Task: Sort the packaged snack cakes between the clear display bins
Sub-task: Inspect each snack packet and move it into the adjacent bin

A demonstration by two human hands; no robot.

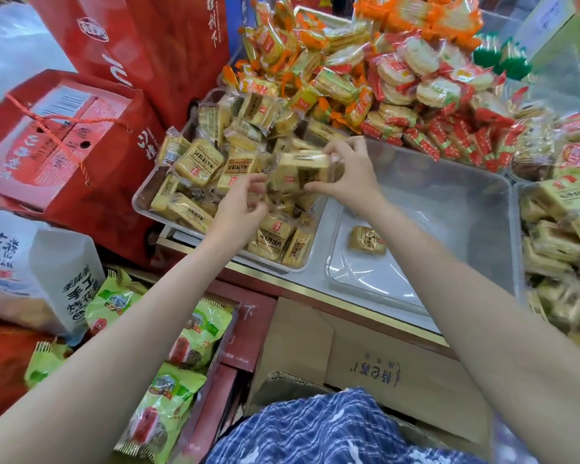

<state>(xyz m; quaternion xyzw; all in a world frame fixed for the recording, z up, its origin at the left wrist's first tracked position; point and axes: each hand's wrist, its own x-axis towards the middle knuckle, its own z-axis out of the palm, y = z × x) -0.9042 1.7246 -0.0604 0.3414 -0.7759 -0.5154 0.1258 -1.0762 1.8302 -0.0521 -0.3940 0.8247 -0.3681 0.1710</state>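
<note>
A clear bin (141,199) on the left is heaped with yellow packaged snack cakes (198,164). Beside it on the right stands a clear bin (482,209) holding a single yellow snack cake (367,240). My right hand (345,172) grips a bunch of yellow snack cakes (302,165) above the seam between the two bins. My left hand (240,205) pinches the plastic wrappers at the lower left of that same bunch, over the full bin.
Another bin of yellow cakes (556,236) sits at the far right. Orange and red wrapped snacks (399,78) pile up behind. Red gift boxes (64,139) stand left; green snack bags (181,346) and cardboard boxes (382,370) lie below the counter edge.
</note>
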